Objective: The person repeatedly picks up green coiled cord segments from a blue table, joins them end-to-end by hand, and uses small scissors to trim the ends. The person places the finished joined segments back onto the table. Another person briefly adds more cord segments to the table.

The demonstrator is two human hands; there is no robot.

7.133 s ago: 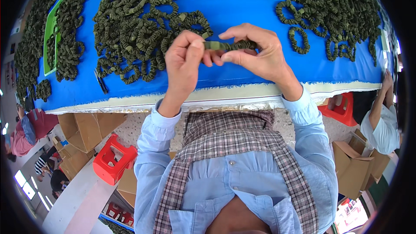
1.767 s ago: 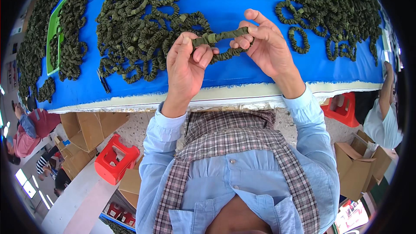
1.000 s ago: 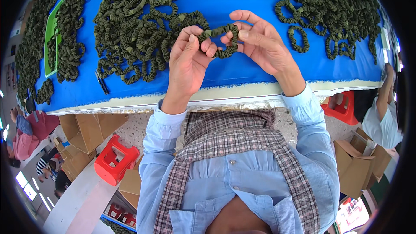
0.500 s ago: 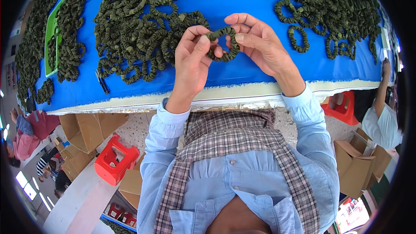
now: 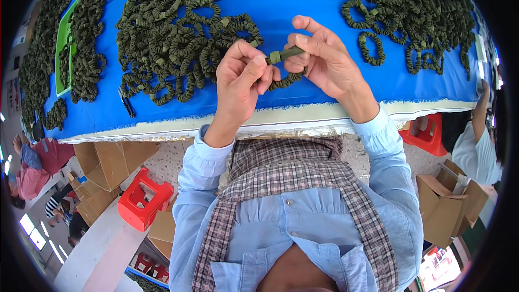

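Between my two hands a dark green scrunchie (image 5: 285,82) is held up above the blue table cover. My left hand (image 5: 240,75) pinches its left side between thumb and fingers. At its right side my right hand (image 5: 331,59) grips the fabric, with the index finger raised. The upper stretch between the hands is pulled smooth, and a lighter green band shows there beside my left thumb. The lower part stays gathered. Just left of my left hand lies a large heap of similar scrunchies (image 5: 167,38).
Another heap of scrunchies (image 5: 416,11) lies at the right, with a single scrunchie (image 5: 371,48) at its near side. A green tray (image 5: 60,54) and small black snips (image 5: 127,104) are at the left. Red stools (image 5: 143,199) and cardboard boxes (image 5: 446,205) stand below the table edge. Other people are at both sides.
The scrunchie was an open gathered ring. Now its upper part is stretched straight and smooth, with the lighter band showing. My right hand has shifted slightly right, its fingers more curled.
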